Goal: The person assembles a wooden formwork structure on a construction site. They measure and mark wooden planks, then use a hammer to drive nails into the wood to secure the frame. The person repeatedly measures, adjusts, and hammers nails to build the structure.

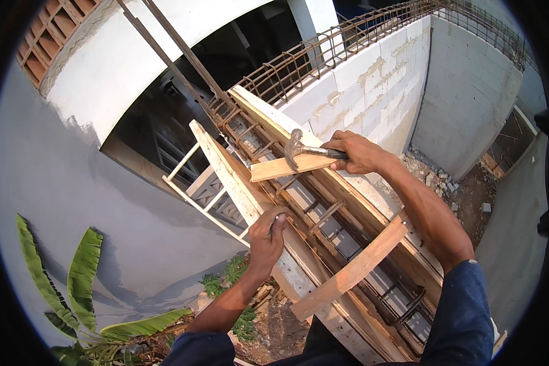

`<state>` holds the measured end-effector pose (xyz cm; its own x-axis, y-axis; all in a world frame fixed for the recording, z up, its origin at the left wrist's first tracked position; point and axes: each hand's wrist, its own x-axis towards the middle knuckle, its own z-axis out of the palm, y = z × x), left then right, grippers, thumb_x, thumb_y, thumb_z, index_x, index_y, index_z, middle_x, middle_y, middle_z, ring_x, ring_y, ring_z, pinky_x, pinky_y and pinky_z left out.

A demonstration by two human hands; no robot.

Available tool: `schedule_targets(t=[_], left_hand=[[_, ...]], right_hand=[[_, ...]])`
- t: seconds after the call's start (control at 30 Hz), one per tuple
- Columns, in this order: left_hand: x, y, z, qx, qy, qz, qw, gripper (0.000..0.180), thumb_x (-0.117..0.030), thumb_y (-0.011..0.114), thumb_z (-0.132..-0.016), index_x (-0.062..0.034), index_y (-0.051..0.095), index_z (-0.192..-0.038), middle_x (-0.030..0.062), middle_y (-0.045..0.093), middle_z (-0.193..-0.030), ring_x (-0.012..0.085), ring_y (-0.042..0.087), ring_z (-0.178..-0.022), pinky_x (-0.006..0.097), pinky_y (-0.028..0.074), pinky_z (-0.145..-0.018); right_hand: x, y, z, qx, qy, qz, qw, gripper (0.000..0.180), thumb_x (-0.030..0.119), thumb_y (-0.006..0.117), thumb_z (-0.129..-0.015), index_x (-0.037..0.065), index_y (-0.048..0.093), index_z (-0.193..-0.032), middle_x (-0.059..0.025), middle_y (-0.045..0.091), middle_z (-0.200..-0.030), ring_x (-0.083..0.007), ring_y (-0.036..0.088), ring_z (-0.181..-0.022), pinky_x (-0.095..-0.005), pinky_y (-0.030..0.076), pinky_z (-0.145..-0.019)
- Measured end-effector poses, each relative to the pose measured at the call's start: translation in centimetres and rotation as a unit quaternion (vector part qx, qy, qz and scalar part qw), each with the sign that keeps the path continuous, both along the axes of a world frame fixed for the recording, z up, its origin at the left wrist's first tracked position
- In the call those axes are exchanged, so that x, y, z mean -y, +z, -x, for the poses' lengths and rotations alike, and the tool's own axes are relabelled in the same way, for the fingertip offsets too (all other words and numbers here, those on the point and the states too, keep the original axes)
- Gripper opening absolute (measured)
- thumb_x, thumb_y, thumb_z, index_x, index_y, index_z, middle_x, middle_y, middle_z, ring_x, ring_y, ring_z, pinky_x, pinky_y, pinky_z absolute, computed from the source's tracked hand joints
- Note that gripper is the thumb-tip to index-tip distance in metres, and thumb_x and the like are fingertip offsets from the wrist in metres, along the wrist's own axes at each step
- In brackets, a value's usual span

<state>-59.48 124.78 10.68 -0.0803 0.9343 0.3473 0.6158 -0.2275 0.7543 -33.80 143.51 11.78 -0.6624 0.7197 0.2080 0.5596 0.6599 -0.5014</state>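
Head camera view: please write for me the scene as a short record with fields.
Right hand: closed around a black-gripped steel claw hammer
Under hammer: short pale wooden strip
Left hand: curled at the long pale wooden left board; exact hold unclear
Inside boards: rusty steel reinforcement cage
Across boards: flat light-brown wooden crosspiece
Background: white block wall
Lower left: large green leaves

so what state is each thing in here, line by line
Hammer: held in the right hand
Short wood piece: slanted by the hammer head, whether gripped unclear
Left hand: at the left board, grip unclear
Crosspiece: lying across the left board and right board
Rebar cage: exposed
Banana leaves: green, spread
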Motion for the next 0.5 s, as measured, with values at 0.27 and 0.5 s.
schedule_targets(t=[0.27,0.5], left_hand=[[-13.7,6.4,3.1,-0.115,0.180,-0.071,0.974,0.030,-0.032,0.045,-0.103,-0.0064,0.062,-0.105,0.0207,0.066,-0.077,0.0406,0.064,-0.078,0.049,0.046,-0.072],[-14.2,3.3,0.7,-0.309,0.000,0.039,0.950,0.027,-0.030,0.048,-0.101,-0.0074,0.060,-0.111,0.0279,0.065,-0.078,0.0482,0.063,-0.082,0.057,0.049,-0.074]], right_hand=[[0.5,-1.7,-0.1,-0.056,-0.015,-0.049,0.997,0.057,0.046,0.075,-0.076,0.008,0.064,-0.118,-0.0096,0.065,-0.109,-0.0296,0.056,-0.109,-0.0438,0.041,-0.098],[1.7,-1.1,0.2,-0.077,-0.047,-0.076,0.993,0.051,0.045,0.071,-0.082,0.009,0.065,-0.118,-0.0073,0.066,-0.121,-0.0346,0.047,-0.128,-0.0506,0.029,-0.110]])
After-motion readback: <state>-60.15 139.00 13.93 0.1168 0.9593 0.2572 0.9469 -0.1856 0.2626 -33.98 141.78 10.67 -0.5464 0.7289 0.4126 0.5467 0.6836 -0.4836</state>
